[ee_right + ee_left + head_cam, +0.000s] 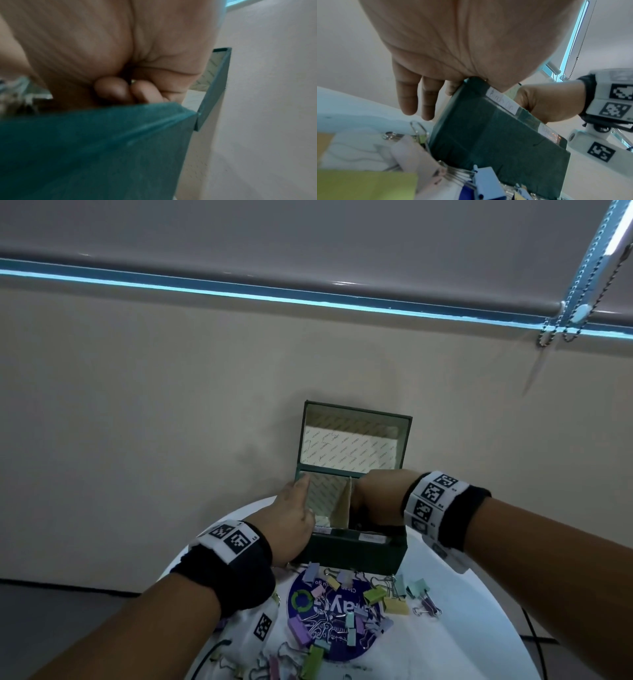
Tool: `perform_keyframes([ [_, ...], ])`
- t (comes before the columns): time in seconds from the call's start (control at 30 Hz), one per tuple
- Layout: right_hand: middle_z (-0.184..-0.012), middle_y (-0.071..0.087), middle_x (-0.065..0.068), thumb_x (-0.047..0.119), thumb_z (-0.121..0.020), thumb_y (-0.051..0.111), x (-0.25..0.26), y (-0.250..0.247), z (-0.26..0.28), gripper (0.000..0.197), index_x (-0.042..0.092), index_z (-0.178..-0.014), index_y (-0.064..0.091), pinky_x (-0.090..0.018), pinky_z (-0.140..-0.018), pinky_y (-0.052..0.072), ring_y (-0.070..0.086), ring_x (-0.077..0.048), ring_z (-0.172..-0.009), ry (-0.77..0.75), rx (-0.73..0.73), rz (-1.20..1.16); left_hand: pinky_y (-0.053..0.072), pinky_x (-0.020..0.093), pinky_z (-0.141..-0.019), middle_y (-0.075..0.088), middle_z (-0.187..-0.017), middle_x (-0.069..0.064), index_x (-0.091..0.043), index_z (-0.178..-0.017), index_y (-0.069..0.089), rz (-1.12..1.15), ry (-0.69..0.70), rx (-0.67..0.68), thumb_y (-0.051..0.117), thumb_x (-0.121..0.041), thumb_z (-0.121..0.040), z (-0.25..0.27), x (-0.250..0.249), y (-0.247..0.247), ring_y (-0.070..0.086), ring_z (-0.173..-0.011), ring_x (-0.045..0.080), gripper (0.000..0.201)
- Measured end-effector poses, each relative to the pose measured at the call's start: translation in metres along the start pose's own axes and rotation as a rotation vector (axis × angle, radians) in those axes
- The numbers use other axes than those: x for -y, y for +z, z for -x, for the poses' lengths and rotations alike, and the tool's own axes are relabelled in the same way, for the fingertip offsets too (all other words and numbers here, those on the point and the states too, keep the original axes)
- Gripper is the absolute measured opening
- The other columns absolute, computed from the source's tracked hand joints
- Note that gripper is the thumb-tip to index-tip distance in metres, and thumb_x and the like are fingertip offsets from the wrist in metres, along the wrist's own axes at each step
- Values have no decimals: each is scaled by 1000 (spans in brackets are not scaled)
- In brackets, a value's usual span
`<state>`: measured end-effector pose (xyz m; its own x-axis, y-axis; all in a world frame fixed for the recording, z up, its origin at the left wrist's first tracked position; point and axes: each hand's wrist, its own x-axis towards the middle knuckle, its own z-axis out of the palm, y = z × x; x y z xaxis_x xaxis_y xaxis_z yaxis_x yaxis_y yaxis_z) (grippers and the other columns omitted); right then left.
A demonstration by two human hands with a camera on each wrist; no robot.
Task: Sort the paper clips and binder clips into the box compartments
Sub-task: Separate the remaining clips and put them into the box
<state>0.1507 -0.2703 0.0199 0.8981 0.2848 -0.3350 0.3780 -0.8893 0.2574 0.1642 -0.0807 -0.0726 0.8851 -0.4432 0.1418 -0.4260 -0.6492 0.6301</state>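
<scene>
Binder clips (pixel 346 616) nearest, box (pixel 352 553) between both hands

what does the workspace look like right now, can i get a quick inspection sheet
surface: round white table with a blue printed circle under the clips.
job's things: dark green box, lid up against the wall, cardboard divider splitting it in two; a handwritten label sits on its front rim. Pastel binder clips and wire paper clips lie loose in front of the box.
clutter: square marker tag on the table.
grips: left hand rests on the box's left end, fingers straight; right hand reaches into the right compartment, fingers curled, contents unclear.
cables: dark cable at the table's left edge.
surroundings: beige wall, roller blind with bead chain.
</scene>
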Motion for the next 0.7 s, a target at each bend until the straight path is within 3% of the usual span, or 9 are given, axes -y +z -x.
perform_keyframes([
  [0.1, -87, 68, 6, 21, -94, 58, -8, -6, 0, 22, 27, -98, 78, -16, -56, 41, 56, -10, -71, 12, -31, -104, 33, 39, -115, 36, -150, 9, -14, -156, 13, -7, 10, -15, 38, -16, -102, 1, -1, 1, 39, -134, 20, 59],
  [0.17, -90, 72, 9, 18, -94, 59, -14, -10, 0, 23, 27, -96, 80, -16, -61, 42, 57, -7, -74, 12, -31, -159, 34, 38, -115, 37, -149, 9, -16, -155, 14, 1, 17, -26, 39, -16, -102, 2, -2, 1, 39, -134, 19, 59],
  [0.27, -93, 75, 8, 20, -91, 63, -20, -9, 0, 18, 27, -95, 80, -22, -77, 52, 63, -10, -81, 40, -21, -210, 32, 32, -115, 37, -149, 6, -18, -155, 15, 8, 30, -33, 39, -16, -103, 3, -6, 0, 38, -135, 16, 57],
  [0.33, -88, 74, 4, 31, -88, 68, -16, -7, 1, 15, 27, -96, 79, -30, -76, 59, 67, -16, -80, 50, -13, -138, 32, 30, -115, 37, -150, 5, -18, -155, 16, 8, 36, -29, 38, -15, -103, 3, -6, -1, 38, -135, 15, 57],
  [0.43, -77, 67, 1, 40, -90, 62, -2, 0, -2, 26, 19, -99, 73, -32, -66, 58, 66, -20, -71, 7, -2, 65, 32, 36, -117, 36, -152, 7, -20, -155, 16, 25, 39, -20, 36, -19, -101, 3, -3, -1, 38, -136, 15, 58],
  [0.6, -78, 51, 1, 21, -101, 51, 9, 6, 0, 27, 7, -121, 62, -32, -73, 49, 51, -22, -75, -59, 3, 122, 32, 39, -117, 35, -152, 5, -21, -155, 16, 24, 33, -7, 34, -25, -99, 3, -3, -2, 36, -138, 15, 59],
  [0.7, -69, 38, 5, 19, -103, 45, 6, 9, 4, 25, 7, -116, 62, -30, -71, 41, 45, -22, -69, -63, -6, 109, 33, 40, -116, 33, -154, 5, -20, -156, 14, 10, 7, -11, 34, -27, -98, 4, -4, -1, 36, -139, 16, 61],
])
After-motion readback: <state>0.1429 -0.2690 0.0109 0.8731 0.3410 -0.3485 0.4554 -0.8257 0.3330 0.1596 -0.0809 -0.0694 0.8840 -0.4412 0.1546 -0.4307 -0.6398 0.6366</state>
